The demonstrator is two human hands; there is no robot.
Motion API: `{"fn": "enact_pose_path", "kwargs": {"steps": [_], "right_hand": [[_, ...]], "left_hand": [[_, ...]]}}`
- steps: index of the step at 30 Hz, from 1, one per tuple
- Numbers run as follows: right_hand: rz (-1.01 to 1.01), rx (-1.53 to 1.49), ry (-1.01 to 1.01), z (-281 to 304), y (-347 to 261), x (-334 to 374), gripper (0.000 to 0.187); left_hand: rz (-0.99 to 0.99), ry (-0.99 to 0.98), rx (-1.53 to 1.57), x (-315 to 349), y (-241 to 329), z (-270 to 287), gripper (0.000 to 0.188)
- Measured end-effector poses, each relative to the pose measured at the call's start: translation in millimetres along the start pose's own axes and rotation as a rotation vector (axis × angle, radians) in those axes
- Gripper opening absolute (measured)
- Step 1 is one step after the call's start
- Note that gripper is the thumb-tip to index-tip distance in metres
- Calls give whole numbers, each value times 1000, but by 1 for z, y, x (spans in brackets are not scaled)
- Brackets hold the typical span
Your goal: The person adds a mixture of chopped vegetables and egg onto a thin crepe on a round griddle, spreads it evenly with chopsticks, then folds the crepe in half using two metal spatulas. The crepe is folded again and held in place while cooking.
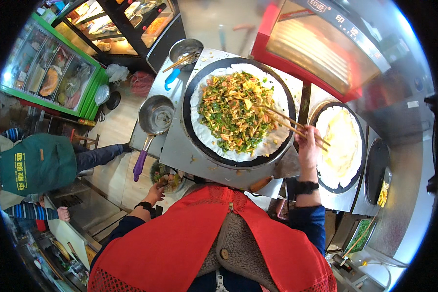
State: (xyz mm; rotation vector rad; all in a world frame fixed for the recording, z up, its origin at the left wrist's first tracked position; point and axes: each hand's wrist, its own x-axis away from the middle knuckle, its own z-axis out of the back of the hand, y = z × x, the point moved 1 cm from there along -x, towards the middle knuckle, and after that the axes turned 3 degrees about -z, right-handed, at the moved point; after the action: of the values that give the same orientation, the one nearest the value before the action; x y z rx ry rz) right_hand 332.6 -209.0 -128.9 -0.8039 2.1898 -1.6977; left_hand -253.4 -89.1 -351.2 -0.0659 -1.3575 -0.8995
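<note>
Red vest point(165, 238) lies nearest; right hand point(308, 141) clamps chopsticks point(287, 120) at chopped filling point(233, 109); left hand point(155, 193) is near food pieces point(172, 180), grip I cannot tell.

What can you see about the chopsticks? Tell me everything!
The chopsticks are two long, thin, light-brown sticks that look wooden. The right hand grips them, and their back ends poke out past it. They slant side by side, front ends over the chopped food; I can't tell whether the tips touch it.
</note>
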Motion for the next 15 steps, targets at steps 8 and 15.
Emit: {"fn": "enact_pose_path", "kwargs": {"steps": [8,15], "right_hand": [[-23,-103,29,-20,19,-54,21],[-73,-87,16,22,11,-22,20]], "left_hand": [[-56,-55,7,11,30,-26,42],[17,-23,-99,26,2,-16,43]]}}
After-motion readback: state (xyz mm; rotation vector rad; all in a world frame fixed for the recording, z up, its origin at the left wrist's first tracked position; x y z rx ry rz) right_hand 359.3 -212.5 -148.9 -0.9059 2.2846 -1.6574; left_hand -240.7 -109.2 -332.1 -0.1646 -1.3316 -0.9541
